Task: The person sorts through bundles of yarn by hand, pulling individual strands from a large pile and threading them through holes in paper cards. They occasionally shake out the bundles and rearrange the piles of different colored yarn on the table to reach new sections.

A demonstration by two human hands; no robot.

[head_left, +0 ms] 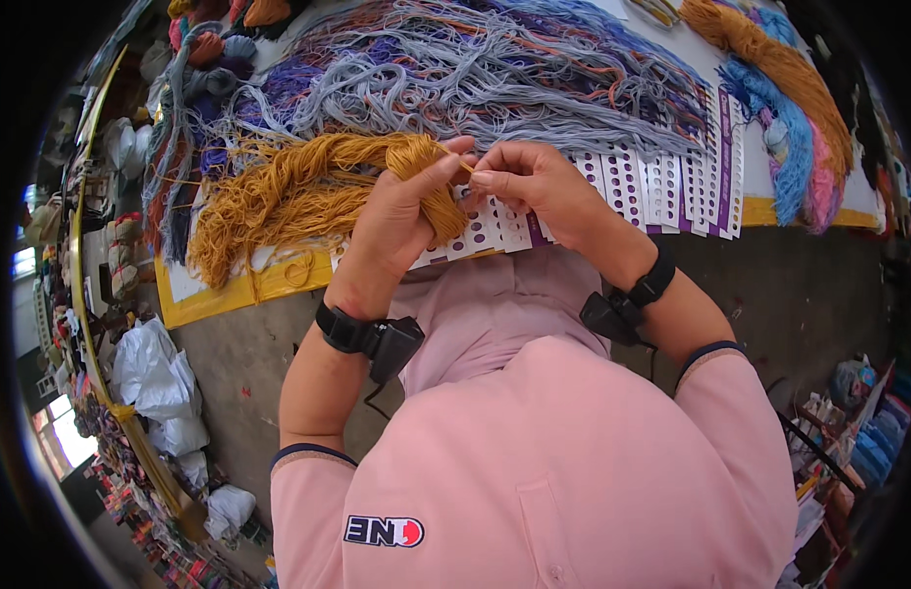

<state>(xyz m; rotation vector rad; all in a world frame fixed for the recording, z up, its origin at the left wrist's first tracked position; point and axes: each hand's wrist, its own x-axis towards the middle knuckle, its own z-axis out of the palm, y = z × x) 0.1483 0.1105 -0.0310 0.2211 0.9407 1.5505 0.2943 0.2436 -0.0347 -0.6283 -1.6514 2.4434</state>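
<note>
Here, the left hand (400, 208) grips the mustard thread bundle (413, 154) by the left end of the punched cards (627, 191), apparently steadying it while the right hand (546, 185) pinches a strand (465, 166).

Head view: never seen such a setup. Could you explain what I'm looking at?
No machine here: a person works bare-handed, seen from above by a wide fisheye camera worn on the head, so straight edges bend. Black devices are strapped to both wrists. On the table lie tangled blue-grey yarn, white cards with holes and mustard yarn. The left hand has some of the mustard yarn in its grip; the right hand appears to pinch a thin mustard strand.
</note>
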